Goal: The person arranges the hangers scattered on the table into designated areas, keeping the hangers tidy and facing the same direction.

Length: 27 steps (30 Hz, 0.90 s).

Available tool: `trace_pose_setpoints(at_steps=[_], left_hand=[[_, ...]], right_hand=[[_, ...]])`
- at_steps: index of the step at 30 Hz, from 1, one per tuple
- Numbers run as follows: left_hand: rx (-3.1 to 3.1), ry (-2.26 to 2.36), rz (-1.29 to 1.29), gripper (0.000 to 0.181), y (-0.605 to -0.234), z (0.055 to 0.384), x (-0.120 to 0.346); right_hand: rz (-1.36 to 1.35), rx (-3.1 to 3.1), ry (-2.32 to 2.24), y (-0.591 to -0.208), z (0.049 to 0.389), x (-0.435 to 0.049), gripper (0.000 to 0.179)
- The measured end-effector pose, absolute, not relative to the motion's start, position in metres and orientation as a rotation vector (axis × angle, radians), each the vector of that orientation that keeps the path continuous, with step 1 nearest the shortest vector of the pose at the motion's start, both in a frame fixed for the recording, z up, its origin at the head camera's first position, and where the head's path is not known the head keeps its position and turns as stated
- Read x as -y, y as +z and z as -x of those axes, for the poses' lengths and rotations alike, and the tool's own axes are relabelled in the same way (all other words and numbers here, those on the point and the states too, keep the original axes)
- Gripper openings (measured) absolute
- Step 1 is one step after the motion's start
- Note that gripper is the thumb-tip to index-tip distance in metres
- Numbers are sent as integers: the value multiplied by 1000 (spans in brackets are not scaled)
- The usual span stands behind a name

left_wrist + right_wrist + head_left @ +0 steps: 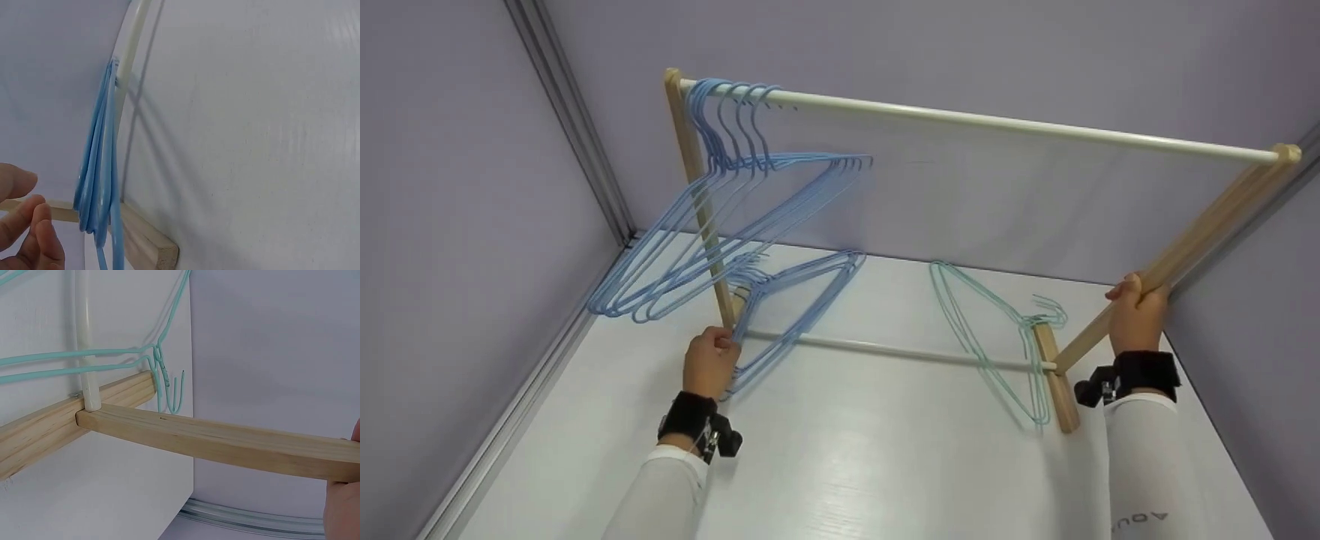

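Note:
My right hand (1138,319) grips the right wooden post (1207,225) of a clothes rack partway up. In the right wrist view that post (225,443) runs from the foot to my fingers. My left hand (711,361) is beside the lower end of the left post (690,150), fingers loosely bent. In the left wrist view a gap shows between thumb and fingertips (40,211), with nothing in it. Just right of this hand, a bunch of blue hangers (795,330) leans over the lower rod (885,348). Mint-green hangers (975,337) lean over the rod's right end.
More blue hangers (720,225) hang bunched at the left end of the upper white rod (960,116). Wooden feet (1057,375) rest on the white tabletop (847,450). Grey panels (472,187) stand at the left, back and right.

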State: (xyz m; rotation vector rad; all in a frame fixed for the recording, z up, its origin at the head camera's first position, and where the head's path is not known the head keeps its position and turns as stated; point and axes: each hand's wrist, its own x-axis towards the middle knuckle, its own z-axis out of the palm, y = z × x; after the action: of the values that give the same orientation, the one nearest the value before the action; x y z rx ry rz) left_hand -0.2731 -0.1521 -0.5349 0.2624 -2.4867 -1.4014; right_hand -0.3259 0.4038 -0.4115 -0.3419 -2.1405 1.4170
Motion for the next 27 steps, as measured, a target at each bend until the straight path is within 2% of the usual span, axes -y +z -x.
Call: trace_pose_setpoints(at_steps=[8, 20, 27], left_hand=[[2641, -1263, -276, 29, -538, 277, 152], [2623, -1341, -329, 24, -542, 278, 156], [2640, -1403, -407, 33, -536, 276, 158]], right_hand=[[343, 2146, 1399, -419, 333, -412, 12], [334, 2138, 1415, -420, 336, -415, 13], [325, 2131, 1445, -417, 334, -412, 10]])
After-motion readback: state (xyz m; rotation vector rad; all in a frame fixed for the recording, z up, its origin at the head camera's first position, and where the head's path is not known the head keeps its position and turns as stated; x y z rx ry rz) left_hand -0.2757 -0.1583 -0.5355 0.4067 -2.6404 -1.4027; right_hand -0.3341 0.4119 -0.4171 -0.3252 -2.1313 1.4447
